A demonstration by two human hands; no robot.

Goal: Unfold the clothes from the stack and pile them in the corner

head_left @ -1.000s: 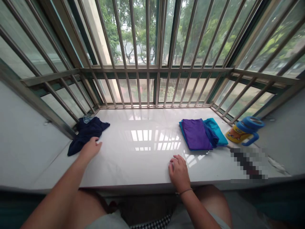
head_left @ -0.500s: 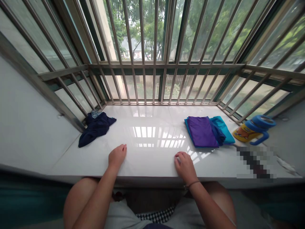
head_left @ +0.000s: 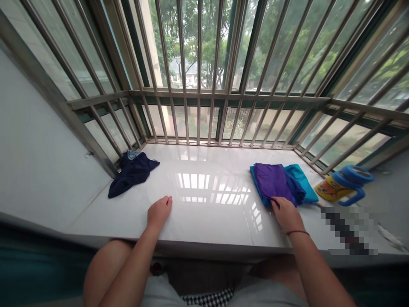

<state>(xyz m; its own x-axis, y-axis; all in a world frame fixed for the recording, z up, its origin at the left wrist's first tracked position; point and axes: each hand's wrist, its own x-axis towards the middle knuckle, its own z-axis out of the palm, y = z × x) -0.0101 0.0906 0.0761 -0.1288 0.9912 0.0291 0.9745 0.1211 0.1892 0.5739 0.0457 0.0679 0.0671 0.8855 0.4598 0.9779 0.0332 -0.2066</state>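
Observation:
My left hand [head_left: 160,212] rests on the white sill as a loose fist, with nothing visible in it. My right hand [head_left: 288,213] is at the near edge of a folded purple cloth [head_left: 270,179], its fingers closed on that edge. Under and beside the purple piece lie folded teal cloth [head_left: 303,181] and dark blue cloth [head_left: 295,187], stacked together. Beyond my left hand, a crumpled navy cloth [head_left: 132,174] lies at the left end of the sill.
A blue and yellow mug [head_left: 334,187] with a handle stands right of the stack. In front of it is a dark, pixelated object [head_left: 347,232]. Metal window bars [head_left: 198,98] enclose the back and sides of the glossy sill [head_left: 204,221].
My right hand has moved right and forward from the bare sill to the purple cloth and closed on its near edge. My left hand has stayed put. The view has tilted slightly.

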